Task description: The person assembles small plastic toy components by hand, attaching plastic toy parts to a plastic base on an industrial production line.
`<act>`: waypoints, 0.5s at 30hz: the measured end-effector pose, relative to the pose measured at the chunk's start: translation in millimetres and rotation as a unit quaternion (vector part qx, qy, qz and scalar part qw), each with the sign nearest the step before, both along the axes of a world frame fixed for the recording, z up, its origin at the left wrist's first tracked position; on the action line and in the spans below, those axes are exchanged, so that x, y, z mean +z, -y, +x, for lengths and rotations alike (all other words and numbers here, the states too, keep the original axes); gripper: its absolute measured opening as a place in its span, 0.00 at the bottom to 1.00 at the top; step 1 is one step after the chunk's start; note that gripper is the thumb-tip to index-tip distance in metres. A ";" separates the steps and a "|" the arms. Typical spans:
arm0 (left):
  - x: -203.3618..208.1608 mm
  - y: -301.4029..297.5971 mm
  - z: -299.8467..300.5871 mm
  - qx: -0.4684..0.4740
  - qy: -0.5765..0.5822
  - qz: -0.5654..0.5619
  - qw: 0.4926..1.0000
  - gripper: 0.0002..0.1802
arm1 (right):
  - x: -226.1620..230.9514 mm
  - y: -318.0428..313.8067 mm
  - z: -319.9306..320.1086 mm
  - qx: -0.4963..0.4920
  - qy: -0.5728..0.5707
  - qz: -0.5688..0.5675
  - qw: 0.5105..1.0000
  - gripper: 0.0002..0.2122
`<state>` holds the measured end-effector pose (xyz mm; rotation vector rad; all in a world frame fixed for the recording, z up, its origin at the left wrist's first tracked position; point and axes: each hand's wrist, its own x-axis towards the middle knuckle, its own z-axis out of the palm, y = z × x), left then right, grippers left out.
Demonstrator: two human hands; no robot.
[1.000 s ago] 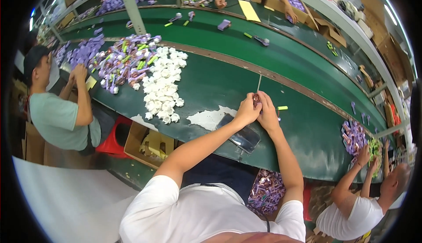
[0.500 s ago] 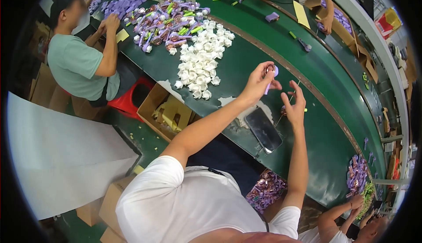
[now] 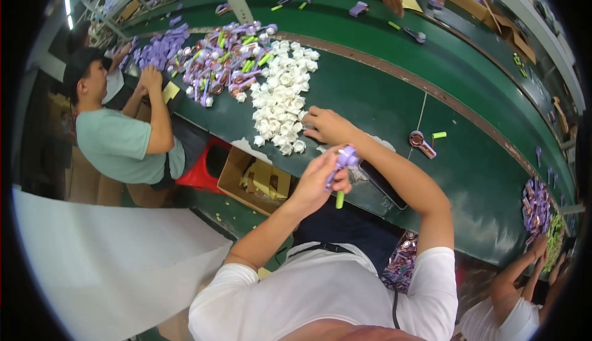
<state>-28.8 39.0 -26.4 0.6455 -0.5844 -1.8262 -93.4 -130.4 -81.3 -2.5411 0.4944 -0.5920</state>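
Note:
My left hand [image 3: 322,179] is closed around a small purple handheld fan part [image 3: 347,156] with a round head, held in front of me over the table's near edge. A green cylinder [image 3: 340,200] hangs just below that hand. My right hand [image 3: 331,127] reaches across to the right edge of a pile of white flower-shaped pieces [image 3: 280,103]. Its fingers are apart, with the tips beside the outermost pieces; whether they touch one is unclear. Under my right forearm lies a dark phone [image 3: 382,184], partly hidden.
Left of the white pieces lies a heap of purple parts with green cylinders [image 3: 216,60]. Another such part [image 3: 423,144] lies alone on the green table [image 3: 468,199]. An open carton [image 3: 246,180] stands below the near edge. A person in green [image 3: 123,137] works at left; others sit around.
My right hand has swung left to the white pile, leaving a purple part on the table. My left hand has come down and nearer with its fan part. The view has shifted.

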 end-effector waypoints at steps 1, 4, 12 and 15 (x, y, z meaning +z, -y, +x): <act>3.8 -1.1 4.6 0.020 -0.002 0.015 1.000 0.24 | 1.5 -0.7 0.9 -0.020 -0.044 0.017 0.999 0.13; 6.3 1.7 16.8 0.052 -0.043 -0.003 0.998 0.24 | 6.9 11.2 -15.5 -0.131 -0.100 0.080 0.983 0.12; 2.0 23.5 24.6 0.136 0.083 -0.009 0.987 0.27 | 33.6 -2.9 -53.8 -0.263 -0.130 0.060 0.954 0.16; 2.1 28.8 15.0 0.145 0.097 0.007 0.985 0.27 | 3.6 -2.2 -64.8 -0.168 -0.097 -0.014 0.981 0.17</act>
